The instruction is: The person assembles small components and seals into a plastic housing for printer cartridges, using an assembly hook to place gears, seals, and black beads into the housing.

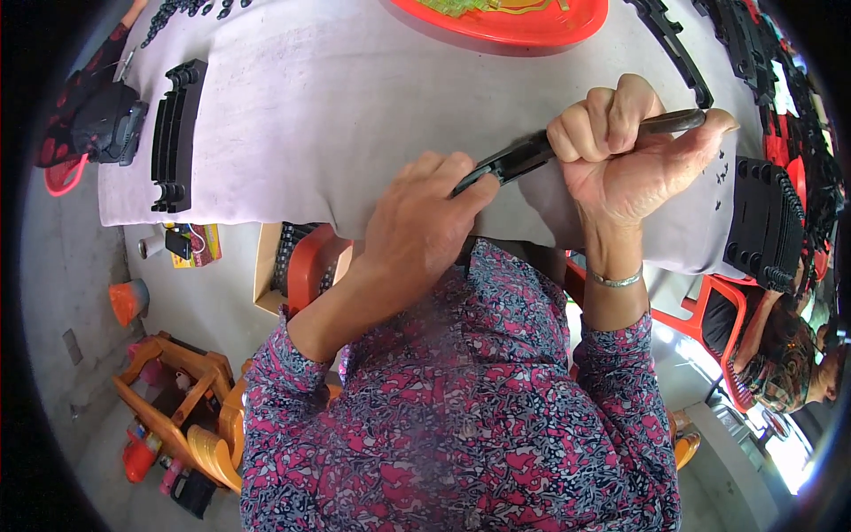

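Observation:
A slim black plastic strip is held slantwise above the near part of the table. My left hand is closed on its lower left end, with the thumb and fingers pinching it. My right hand is curled into a fist at the strip's other end. From that fist, beside the thumb, a dark, rounded, handle-like piece sticks out to the right. Whether it is a separate tool or belongs to the strip is hidden by my fingers.
A cloth-covered table spreads before me. A red tray holds yellow-green strips. Black parts lie at left, a curved black strip far right, and a black stack at the right edge. Another person sits at right.

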A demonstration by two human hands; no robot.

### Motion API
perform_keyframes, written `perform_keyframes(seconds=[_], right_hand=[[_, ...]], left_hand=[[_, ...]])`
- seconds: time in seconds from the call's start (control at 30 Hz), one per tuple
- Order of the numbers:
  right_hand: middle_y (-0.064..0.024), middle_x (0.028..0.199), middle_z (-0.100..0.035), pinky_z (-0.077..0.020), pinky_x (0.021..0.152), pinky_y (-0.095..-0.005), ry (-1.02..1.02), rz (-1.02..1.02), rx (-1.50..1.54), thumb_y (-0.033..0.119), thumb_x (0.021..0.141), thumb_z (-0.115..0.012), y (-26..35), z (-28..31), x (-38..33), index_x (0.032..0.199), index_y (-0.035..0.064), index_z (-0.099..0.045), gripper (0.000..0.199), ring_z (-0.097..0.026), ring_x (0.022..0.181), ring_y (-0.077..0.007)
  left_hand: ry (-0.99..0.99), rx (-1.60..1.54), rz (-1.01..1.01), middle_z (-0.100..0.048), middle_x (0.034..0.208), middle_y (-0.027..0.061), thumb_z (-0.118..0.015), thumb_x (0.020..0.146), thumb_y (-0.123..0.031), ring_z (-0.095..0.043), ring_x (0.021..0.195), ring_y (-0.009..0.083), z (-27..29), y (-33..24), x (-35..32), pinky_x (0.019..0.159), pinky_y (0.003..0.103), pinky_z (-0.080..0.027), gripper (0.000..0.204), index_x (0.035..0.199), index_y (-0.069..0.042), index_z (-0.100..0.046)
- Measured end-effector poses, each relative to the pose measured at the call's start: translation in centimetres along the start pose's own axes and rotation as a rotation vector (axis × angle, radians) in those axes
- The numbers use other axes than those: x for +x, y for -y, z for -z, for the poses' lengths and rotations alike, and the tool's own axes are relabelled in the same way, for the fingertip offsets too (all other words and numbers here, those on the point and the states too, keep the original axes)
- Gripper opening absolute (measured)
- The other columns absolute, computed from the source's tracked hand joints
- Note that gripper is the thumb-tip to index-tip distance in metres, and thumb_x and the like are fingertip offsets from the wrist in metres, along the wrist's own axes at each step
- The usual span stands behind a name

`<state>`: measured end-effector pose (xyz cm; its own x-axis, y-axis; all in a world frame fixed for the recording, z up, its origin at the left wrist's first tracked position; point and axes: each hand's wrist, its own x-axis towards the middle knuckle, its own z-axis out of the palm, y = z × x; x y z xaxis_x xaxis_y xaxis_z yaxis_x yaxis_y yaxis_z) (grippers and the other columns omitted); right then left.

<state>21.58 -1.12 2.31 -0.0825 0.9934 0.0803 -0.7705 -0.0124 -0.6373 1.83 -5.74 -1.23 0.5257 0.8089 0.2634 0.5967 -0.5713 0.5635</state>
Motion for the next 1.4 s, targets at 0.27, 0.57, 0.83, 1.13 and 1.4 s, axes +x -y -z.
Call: perform_keyframes(seconds=[0.27,0.57,0.83,1.13,1.4], right_hand=[[0.0035,0.048,-0.023,-0.0111,0.043,-0.0276,-0.014,-0.043,0.018,0.092,0.077,-0.034,-0.5,0.4,0.7,0.058,0.0104,-0.036,0.084,-0.014,0.043,-0.0097],[0.0049,0.047,-0.02,-0.0092,0.041,-0.0283,-0.035,-0.105,0.085,0.092,0.077,-0.034,-0.5,0.9,1.6,0.056,0.0118,-0.034,0.083,-0.012,0.041,-0.0095],[0.0049,0.054,-0.018,-0.0125,0.044,-0.0276,-0.084,-0.048,-0.012,0.078,0.088,-0.043,-0.9,0.9,1.7,0.063,0.0134,-0.029,0.071,-0.014,0.046,-0.0095],[0.0081,0.059,-0.029,-0.0155,0.043,-0.0216,-0.219,-0.157,-0.564,0.051,0.101,-0.045,5.8,0.9,1.2,0.082,0.0061,-0.058,0.05,-0.022,0.049,-0.0034],[0.0022,0.058,-0.049,-0.0335,0.046,-0.0274,-0.343,-0.37,-1.519,0.045,0.092,-0.064,5.6,6.1,-1.9,0.078,0.0046,-0.065,0.043,-0.042,0.049,-0.0088]], left_hand=[[-0.046,-0.031,-0.05,-0.053,0.093,0.0081,-0.061,0.077,-0.002,-0.055,0.087,0.0273,-0.1,0.1,0.2,0.073,0.04,-0.049,0.022,0.1,-0.004,-0.062],[-0.048,-0.019,-0.071,-0.053,0.093,0.0081,-0.062,0.077,-0.002,-0.056,0.087,0.0263,-0.1,-0.1,0.3,0.074,0.039,-0.05,0.023,0.1,-0.003,-0.063],[0.007,-0.016,-0.023,-0.057,0.096,0.0101,-0.065,0.076,0.002,-0.058,0.087,0.0308,0.0,-0.1,0.4,0.069,0.041,-0.049,0.025,0.101,-0.006,-0.065],[-0.087,0.01,-0.062,-0.058,0.099,0.0096,-0.069,0.077,-0.003,-0.061,0.087,0.0296,-0.2,0.4,0.0,0.071,0.04,-0.049,0.023,0.099,-0.008,-0.065],[-0.112,-0.053,0.02,-0.059,0.104,0.01,-0.076,0.071,-0.009,-0.06,0.093,0.0313,2.5,0.5,-0.9,0.078,0.041,-0.048,0.041,0.109,-0.005,-0.063]])
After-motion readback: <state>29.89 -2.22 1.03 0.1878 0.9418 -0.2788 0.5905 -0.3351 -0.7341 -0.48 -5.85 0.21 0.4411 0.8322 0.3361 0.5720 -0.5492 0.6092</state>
